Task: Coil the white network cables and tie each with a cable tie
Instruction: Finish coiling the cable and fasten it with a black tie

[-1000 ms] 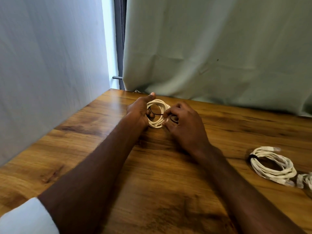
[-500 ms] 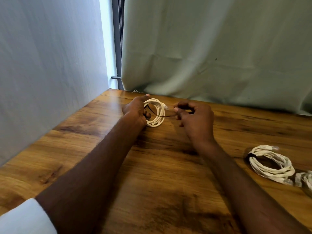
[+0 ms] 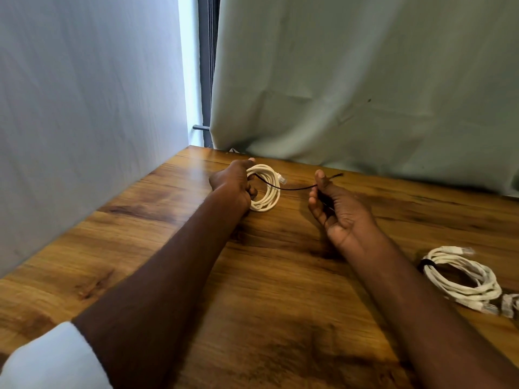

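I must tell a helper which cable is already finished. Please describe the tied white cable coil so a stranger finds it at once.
Start at the brown wooden table and go to its right edge. There a coiled white network cable lies flat, touched by no hand. Unlike the white coil gripped by the left hand, it has a black cable tie closed round its strands.

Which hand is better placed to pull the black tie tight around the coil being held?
Probably the right hand: it pinches the thin black cable tie's free end, stretched out from the white coiled network cable, while the left hand grips that coil.
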The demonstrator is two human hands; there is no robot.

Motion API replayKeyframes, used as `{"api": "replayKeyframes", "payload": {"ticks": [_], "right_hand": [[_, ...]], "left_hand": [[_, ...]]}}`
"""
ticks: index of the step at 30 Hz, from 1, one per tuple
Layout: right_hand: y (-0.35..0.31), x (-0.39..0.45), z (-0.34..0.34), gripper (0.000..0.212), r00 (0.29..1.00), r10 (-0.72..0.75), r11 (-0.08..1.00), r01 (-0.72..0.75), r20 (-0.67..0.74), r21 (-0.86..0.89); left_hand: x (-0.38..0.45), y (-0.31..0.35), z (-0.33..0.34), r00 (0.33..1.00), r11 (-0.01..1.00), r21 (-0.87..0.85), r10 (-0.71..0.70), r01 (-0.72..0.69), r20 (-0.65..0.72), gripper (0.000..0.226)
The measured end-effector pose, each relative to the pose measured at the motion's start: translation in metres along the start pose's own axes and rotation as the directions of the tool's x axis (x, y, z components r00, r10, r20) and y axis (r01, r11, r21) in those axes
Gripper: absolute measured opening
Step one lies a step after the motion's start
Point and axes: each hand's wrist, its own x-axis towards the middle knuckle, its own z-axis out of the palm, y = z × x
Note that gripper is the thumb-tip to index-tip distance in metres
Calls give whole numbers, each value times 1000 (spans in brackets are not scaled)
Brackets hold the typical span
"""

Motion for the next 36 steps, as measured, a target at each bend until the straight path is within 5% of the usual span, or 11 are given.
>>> {"api": "replayKeyframes", "payload": {"ticks": [5, 10, 13, 15, 20, 36], "right_hand": [[7, 4, 3, 20, 999, -35, 999, 34, -37, -29], [-2, 2, 4, 9, 975, -17, 983, -25, 220, 184], [-2, -4, 8, 10, 915, -183, 961, 244, 359, -133], [5, -11, 10, 16, 823, -247, 816, 461, 512, -348], [20, -21, 15, 12, 686, -204, 642, 633, 699, -433], [1, -16, 11, 11, 875, -199, 918, 325, 442, -229]], "left_hand": [[-2, 0, 0, 1000, 999, 38, 8, -8, -12, 43], [-3, -1, 0, 999, 997, 66, 37, -37, 9, 48], [-4, -1, -2, 998, 994, 94, 46, -50, 42, 55], [-6, -1, -4, 995, 994, 96, 47, -55, 87, 53], [-12, 1, -6, 987, 985, 129, 97, -113, 125, 47], [-7, 0, -4, 992, 991, 90, 95, -103, 84, 45]]}}
